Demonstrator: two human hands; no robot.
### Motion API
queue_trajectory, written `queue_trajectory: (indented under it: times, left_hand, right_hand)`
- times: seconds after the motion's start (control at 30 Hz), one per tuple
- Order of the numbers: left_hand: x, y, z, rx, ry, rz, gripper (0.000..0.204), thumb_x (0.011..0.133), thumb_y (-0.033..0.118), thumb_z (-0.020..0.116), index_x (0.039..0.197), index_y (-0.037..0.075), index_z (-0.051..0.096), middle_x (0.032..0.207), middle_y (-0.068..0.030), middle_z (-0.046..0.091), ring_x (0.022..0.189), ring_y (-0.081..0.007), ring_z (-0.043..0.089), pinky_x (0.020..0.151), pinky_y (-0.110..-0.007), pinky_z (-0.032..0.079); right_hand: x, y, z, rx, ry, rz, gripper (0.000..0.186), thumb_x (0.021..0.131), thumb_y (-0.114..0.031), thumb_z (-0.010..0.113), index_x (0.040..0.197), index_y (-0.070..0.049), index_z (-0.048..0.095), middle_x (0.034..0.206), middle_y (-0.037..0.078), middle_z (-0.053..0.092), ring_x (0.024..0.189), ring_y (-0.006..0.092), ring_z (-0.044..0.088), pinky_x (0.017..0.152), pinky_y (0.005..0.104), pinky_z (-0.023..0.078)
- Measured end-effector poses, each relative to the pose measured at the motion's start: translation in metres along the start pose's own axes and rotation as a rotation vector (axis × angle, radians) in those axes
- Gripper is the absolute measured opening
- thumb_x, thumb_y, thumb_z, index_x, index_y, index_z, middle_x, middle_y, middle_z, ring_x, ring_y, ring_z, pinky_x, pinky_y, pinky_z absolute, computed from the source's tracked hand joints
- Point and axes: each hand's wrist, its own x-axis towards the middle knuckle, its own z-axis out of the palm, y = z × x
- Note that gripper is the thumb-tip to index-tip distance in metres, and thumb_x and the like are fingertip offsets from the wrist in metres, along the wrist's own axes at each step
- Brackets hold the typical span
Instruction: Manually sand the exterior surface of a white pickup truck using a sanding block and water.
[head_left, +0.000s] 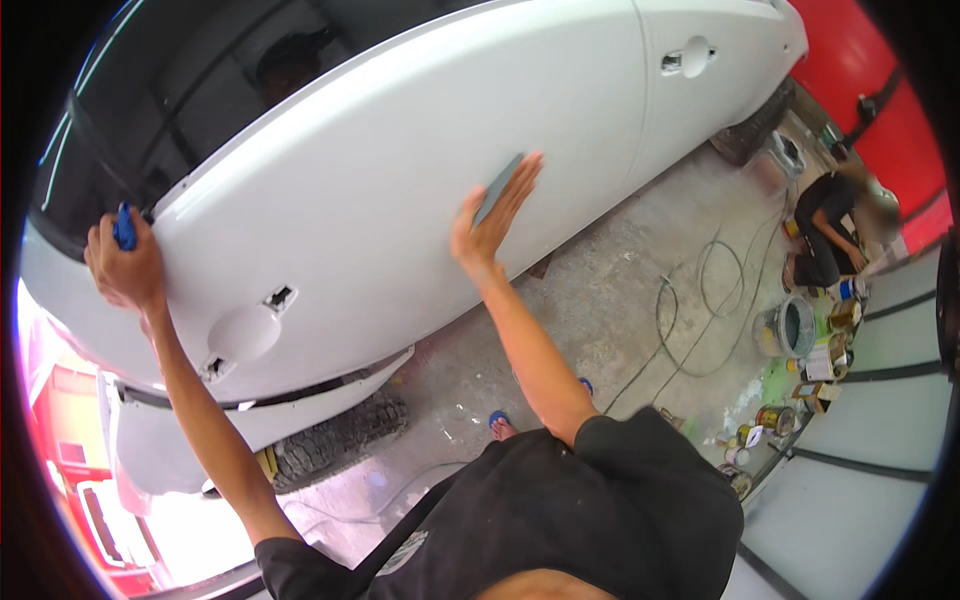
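Observation:
A white car door panel [390,170] with a matte finish fills the upper middle. My right hand [488,230] presses flat fingers over a folded grey sheet of sandpaper [498,190] on the door's lower middle; part of the sheet is hidden under the fingers. At the far left, my left hand [128,268] rests by the base of the dark window [210,100], its fingers closed round a small blue object [124,228] that I cannot make out. Below that hand is a round door handle recess [245,333] with bare holes at its ends.
Loops of thin hose [668,310] lie on the stained concrete floor [590,300]. Along the right stand a bucket [785,328] and several paint cans [775,420]. Another person [835,225] crouches at the far right near a red vehicle [840,60]. A tyre [335,440] shows below the car.

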Motion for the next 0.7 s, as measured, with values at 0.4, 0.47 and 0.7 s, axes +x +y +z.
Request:
queue_trajectory:
  times: [0.4, 0.47, 0.7]
  left_hand:
    - [-0.003, 0.002, 0.006, 0.03, -0.114, -0.063, 0.02, 0.088, 0.026, 0.077, 0.095, 0.008, 0.074, 0.091, -0.0044, 0.066, 0.089, -0.0271, 0.066, 0.075, -0.042, 0.052]
    - [-0.006, -0.009, 0.005, 0.055, -0.115, -0.057, 0.02, 0.088, 0.027, 0.076, 0.095, 0.008, 0.073, 0.09, -0.0049, 0.066, 0.089, -0.0274, 0.066, 0.075, -0.042, 0.052]
    - [0.0, 0.007, -0.005, 0.082, -0.123, -0.066, 0.02, 0.09, 0.026, 0.075, 0.094, 0.007, 0.072, 0.09, -0.0054, 0.065, 0.087, -0.028, 0.065, 0.074, -0.043, 0.051]
  right_hand:
    - [0.046, 0.034, -0.008, -0.038, 0.071, 0.115, 0.083, 0.108, -0.056, 0.022, 0.162, 0.003, 0.001, 0.171, 0.023, 0.001, 0.159, 0.0357, -0.002, 0.129, 0.05, 0.0]
    - [0.064, 0.035, -0.01, 0.003, 0.083, 0.117, 0.082, 0.108, -0.055, 0.022, 0.162, 0.002, 0.001, 0.171, 0.023, 0.001, 0.159, 0.0356, -0.002, 0.129, 0.0501, 0.0]
    - [0.152, 0.074, -0.039, 0.163, 0.113, 0.336, 0.081, 0.108, -0.055, 0.02, 0.163, 0.001, 0.0, 0.171, 0.024, 0.001, 0.159, 0.0355, -0.001, 0.128, 0.0508, -0.001]
